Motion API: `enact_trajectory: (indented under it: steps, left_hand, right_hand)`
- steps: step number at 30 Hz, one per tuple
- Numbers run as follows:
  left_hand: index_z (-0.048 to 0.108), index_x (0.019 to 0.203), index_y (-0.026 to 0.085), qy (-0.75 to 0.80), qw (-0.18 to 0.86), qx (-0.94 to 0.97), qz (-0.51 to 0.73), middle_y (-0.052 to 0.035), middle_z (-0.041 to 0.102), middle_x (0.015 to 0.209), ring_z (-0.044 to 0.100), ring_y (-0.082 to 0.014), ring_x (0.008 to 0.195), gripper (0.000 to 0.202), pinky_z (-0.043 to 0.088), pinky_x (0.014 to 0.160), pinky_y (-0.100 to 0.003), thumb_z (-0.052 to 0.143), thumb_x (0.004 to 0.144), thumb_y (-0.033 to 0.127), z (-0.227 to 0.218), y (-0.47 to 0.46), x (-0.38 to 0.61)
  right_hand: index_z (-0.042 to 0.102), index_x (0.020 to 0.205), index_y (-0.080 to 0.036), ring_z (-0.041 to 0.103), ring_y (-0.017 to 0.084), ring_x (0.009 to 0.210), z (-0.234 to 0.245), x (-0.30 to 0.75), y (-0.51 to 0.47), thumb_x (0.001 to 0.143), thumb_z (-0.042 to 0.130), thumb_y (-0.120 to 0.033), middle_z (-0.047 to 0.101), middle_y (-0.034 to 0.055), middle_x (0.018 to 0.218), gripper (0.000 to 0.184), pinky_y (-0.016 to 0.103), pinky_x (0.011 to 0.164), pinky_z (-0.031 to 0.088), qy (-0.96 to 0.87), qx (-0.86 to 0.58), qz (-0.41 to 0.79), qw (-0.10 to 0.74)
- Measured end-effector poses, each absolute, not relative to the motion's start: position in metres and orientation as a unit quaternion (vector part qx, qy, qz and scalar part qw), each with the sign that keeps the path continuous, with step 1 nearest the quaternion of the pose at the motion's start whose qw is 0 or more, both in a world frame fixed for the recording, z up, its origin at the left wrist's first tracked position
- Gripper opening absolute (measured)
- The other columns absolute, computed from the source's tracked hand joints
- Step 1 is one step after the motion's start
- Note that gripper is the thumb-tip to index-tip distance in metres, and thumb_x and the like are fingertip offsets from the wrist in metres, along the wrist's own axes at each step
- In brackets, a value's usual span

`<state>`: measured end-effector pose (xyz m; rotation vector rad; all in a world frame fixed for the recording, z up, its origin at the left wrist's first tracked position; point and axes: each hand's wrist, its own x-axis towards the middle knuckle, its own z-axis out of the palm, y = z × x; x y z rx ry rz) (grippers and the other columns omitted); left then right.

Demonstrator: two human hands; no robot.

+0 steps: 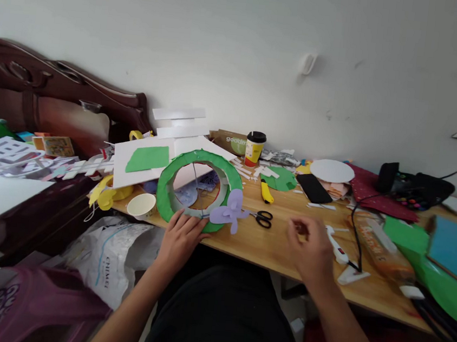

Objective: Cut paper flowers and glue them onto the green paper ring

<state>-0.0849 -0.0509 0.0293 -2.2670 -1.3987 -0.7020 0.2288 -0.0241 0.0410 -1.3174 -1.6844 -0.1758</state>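
One bowl (pixel 142 205) beside the green ring (pixel 165 186), one lidded cup (pixel 254 152), contents hidden

Plain black fabric clothing (pixel 224 323) is worn, matt and dark wherever it shows. The left forearm (pixel 138 298) and left hand (pixel 183 235), right forearm (pixel 342 323) and right hand (pixel 313 249) are bare.

Green ring (pixel 165 187), tilted up on wooden table (pixel 274 247), lilac paper cutout (pixel 228 213) lower right

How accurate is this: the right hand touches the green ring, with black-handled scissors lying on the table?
Wrong hand: in the head view, the left hand touches the green ring, with black-handled scissors lying on the table.
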Motion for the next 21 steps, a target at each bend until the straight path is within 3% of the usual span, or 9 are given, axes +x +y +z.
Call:
enact_trajectory:
  steps: [3, 7, 13, 17, 21]
  left_hand:
    - [0.066, 0.117, 0.022, -0.498, 0.193, -0.807, -0.254, -0.0034, 0.071, 0.092, 0.062, -0.0203, 0.089, 0.032, 0.035, 0.107, -0.043, 0.059, 0.091, 0.038, 0.03, -0.051, -0.086]
    - [0.067, 0.116, 0.022, -0.502, 0.19, -0.801, -0.267, -0.0035, 0.071, 0.092, 0.062, -0.0203, 0.088, 0.03, 0.036, 0.108, -0.043, 0.059, 0.091, 0.037, 0.028, -0.052, -0.087]
    - [0.065, 0.118, 0.021, -0.506, 0.191, -0.799, -0.264, -0.0039, 0.07, 0.092, 0.062, -0.0202, 0.089, 0.031, 0.035, 0.109, -0.044, 0.058, 0.092, 0.036, 0.027, -0.052, -0.087]
    - [0.059, 0.127, 0.018, -0.498, 0.191, -0.807, -0.253, -0.0055, 0.07, 0.094, 0.063, -0.0216, 0.092, 0.039, 0.034, 0.109, -0.045, 0.058, 0.092, 0.036, 0.03, -0.052, -0.084]
    - [0.053, 0.132, 0.014, -0.493, 0.18, -0.808, -0.27, -0.0081, 0.071, 0.098, 0.064, -0.0217, 0.096, 0.044, 0.036, 0.109, -0.045, 0.057, 0.093, 0.033, 0.032, -0.051, -0.077]
  right_hand:
    - [0.058, 0.088, -0.02, 0.057, 0.02, 0.068, 0.012, 0.289, -0.036, 0.088, 0.051, -0.038, 0.061, 0.0054, 0.079, 0.019, 0.033, 0.067, 0.047, -0.637, -0.646, -0.069, 0.415]
    - [0.059, 0.087, -0.017, 0.06, 0.031, 0.082, -0.027, 0.351, -0.041, 0.088, 0.04, -0.044, 0.063, 0.0143, 0.083, 0.033, 0.042, 0.075, 0.047, -0.601, -0.75, -0.091, 0.259]
    - [0.062, 0.11, -0.013, 0.061, 0.035, 0.09, -0.038, 0.365, -0.021, 0.09, 0.039, -0.055, 0.065, 0.0201, 0.098, 0.052, 0.044, 0.074, 0.046, -0.597, -0.782, -0.08, 0.16]
    - [0.067, 0.109, -0.01, 0.062, 0.037, 0.094, -0.04, 0.371, 0.004, 0.09, 0.042, -0.047, 0.066, 0.0245, 0.1, 0.049, 0.045, 0.076, 0.046, -0.636, -0.76, -0.032, 0.13]
    - [0.069, 0.103, -0.011, 0.065, 0.034, 0.093, -0.049, 0.384, 0.023, 0.084, 0.048, -0.036, 0.07, 0.0196, 0.097, 0.039, 0.045, 0.083, 0.049, -0.642, -0.752, 0.031, 0.144]
